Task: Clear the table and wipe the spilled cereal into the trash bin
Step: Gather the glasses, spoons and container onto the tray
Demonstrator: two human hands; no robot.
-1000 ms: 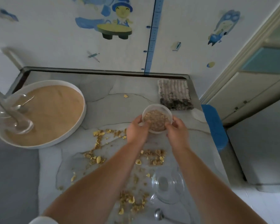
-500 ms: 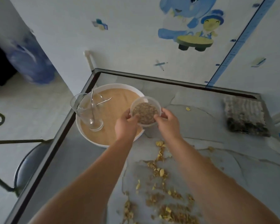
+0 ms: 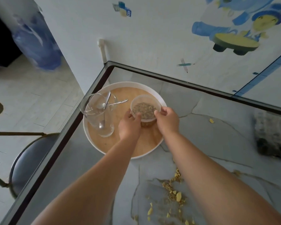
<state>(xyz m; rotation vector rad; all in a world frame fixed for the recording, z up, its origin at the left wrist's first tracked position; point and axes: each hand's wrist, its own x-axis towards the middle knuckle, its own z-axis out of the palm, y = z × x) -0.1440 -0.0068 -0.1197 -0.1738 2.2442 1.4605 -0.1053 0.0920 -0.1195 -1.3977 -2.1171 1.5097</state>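
Head view: a clear plastic bowl (image 3: 145, 109) filled with brown cereal is positioned over the right half of a round tray (image 3: 128, 82), which has a white rim and a wood-coloured base. The left hand (image 3: 129, 127) grips the bowl's near-left wall, fingers curled against the side and thumb at the rim. The right hand (image 3: 167, 120) grips the near-right side, thumb and forefinger pinching the rim and the remaining fingers curled below it. Both hands cover the lower part of the bowl, so it cannot be determined whether its base touches the tray. A tall clear glass (image 3: 94, 116) stands upright on the left half of the tray, just beside the left hand but apart from it; metal spoons (image 3: 118, 103) lean inside the glass with their handles above its rim. The tray sits at the far-left corner of a grey marble-patterned table (image 3: 217, 127) with a dark edge frame. Spilled cereal (image 3: 173, 192) lies scattered on the table near the camera, between the forearms and under the right one, well apart from the tray; one loose piece (image 3: 211, 120) lies farther right. A folded, ribbed cloth (image 3: 272, 135) rests at the right edge of the table, blurred. A dark round chair (image 3: 28, 159) stands on the floor to the left of the table.
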